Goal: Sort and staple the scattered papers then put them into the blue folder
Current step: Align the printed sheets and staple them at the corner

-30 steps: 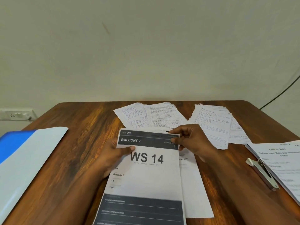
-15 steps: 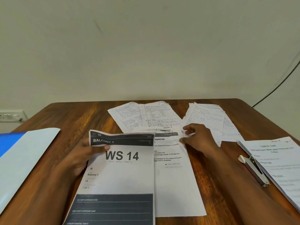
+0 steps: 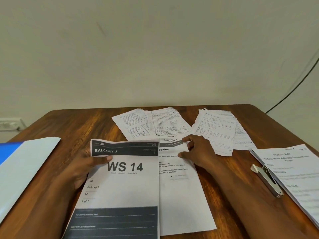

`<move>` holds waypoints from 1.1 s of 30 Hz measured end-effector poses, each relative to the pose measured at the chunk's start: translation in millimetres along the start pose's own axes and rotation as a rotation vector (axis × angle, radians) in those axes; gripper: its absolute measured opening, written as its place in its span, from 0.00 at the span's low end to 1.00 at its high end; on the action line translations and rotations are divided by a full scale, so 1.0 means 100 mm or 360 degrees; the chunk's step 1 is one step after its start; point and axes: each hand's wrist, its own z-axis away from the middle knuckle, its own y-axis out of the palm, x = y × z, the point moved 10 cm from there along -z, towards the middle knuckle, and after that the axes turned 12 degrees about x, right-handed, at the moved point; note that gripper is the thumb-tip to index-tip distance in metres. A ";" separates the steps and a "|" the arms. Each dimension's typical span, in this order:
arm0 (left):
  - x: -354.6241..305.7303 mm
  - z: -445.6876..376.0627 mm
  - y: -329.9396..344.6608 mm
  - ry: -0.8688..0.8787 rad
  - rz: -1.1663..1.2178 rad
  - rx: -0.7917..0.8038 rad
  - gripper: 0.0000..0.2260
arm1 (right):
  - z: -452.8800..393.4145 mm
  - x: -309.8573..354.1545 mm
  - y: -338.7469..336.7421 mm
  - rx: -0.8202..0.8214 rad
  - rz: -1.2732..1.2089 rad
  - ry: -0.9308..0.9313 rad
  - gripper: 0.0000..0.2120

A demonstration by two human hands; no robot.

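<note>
Left hand (image 3: 82, 167) pinching the "WS 14" sheet (image 3: 120, 185) at its left edge, thumb on top, now drawn off to the left of where it lay a second ago, square over the printed sheet (image 3: 181, 187) beneath. Right hand (image 3: 198, 152) released from that top sheet and set instead on the uncovered page, thumb and forefinger nipping its upper right corner. Meaning for the task, as a judgement: sorting under way, one sheet separated from the next; nothing stapled yet. Handwritten pages (image 3: 155, 125) and a second loose pile (image 3: 219, 131) lying at the far side of the bench (image 3: 72, 125), unchanged from before. Stapler (image 3: 267, 180) resting untouched on the printed stack (image 3: 296, 173) at right. Blue folder (image 3: 19, 163) lying at the left edge, well apart from both hands.
</note>
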 end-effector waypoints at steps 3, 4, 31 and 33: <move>-0.01 0.00 0.02 0.0014 -0.0037 0.0014 0.41 | 0.06 0.16 0.10 -0.0053 -0.0039 -0.0135 0.20; -0.02 0.00 0.03 0.0022 -0.0052 0.0018 0.44 | 0.08 0.20 0.14 -0.0062 -0.0051 -0.0175 0.19; 0.08 -0.03 -0.02 -0.0078 0.0011 0.0037 0.35 | -0.03 -0.02 -0.03 -0.0205 -0.1028 -0.0119 0.22; 0.06 -0.02 -0.01 -0.0068 -0.0010 0.0029 0.30 | -0.04 -0.03 -0.03 -0.0215 -0.1021 -0.0122 0.20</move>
